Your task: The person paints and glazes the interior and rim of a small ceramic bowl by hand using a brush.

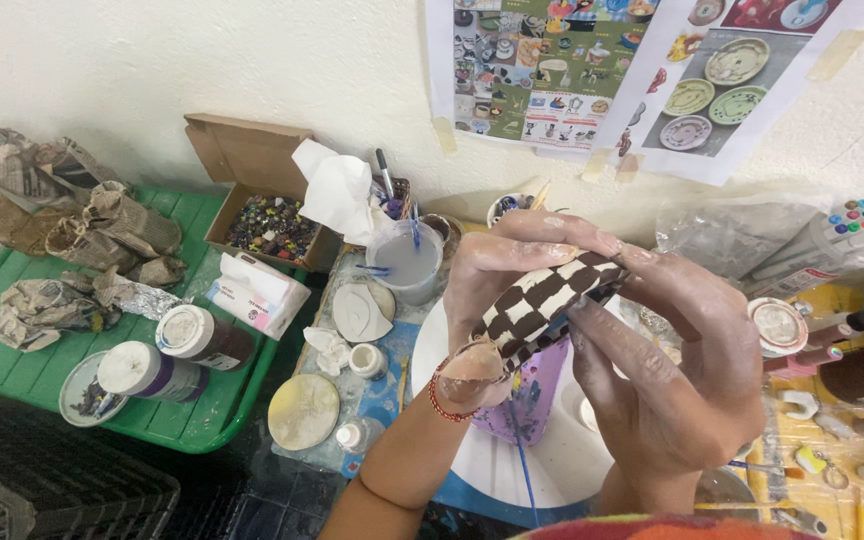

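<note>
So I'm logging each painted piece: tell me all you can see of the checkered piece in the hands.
The checkered piece is a curved, slab-like object, seemingly ceramic, painted in dark brown and cream squares. It is held in the air, tilted from lower left to upper right, above a white round board. The left hand wraps it from behind and the right hand grips its lower edge. Its far side is hidden.

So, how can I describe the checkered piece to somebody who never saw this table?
Start at the round white board in the middle of the crowded table. Just above it, the left hand and the right hand hold one piece between them. It is the only thing with a dark brown and cream checker pattern; the pieces lying around it are plain.
</note>
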